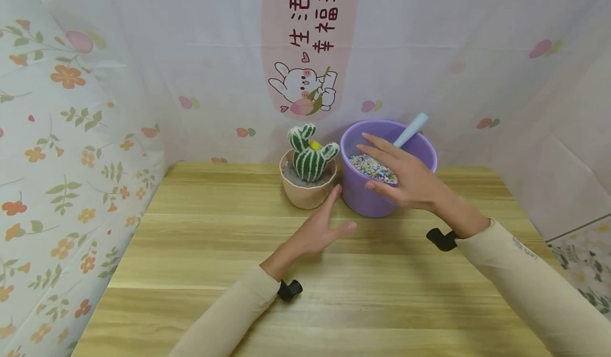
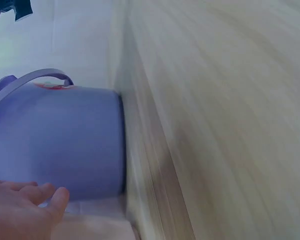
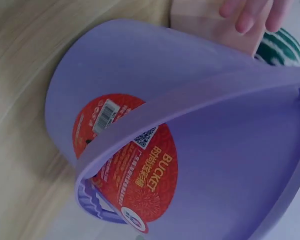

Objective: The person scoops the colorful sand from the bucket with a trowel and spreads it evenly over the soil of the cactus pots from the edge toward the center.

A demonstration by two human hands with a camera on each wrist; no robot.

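A purple bucket (image 1: 360,193) stands upright at the back of the table, holding many small multicoloured beads (image 1: 369,167). From it sticks a light-blue handle (image 1: 411,130), whose lower end is hidden. Over the bucket's mouth and near rim, my right hand (image 1: 412,182) has its fingers extended and holds nothing visible. To the bucket's left sits a pale pink pot (image 1: 305,195) with a green-and-white fuzzy cactus (image 1: 310,165) in grey filling. My left hand (image 1: 317,232), thumb spread, reaches in front of the pot and bucket; contact with either cannot be told.
The wooden table (image 1: 215,251) backs onto a printed cloth (image 1: 215,81), close behind the pot and bucket. Another floral cloth (image 1: 71,134) borders the left side. A red oval label (image 3: 135,155) and a raised carrying handle show on the bucket in the right wrist view.
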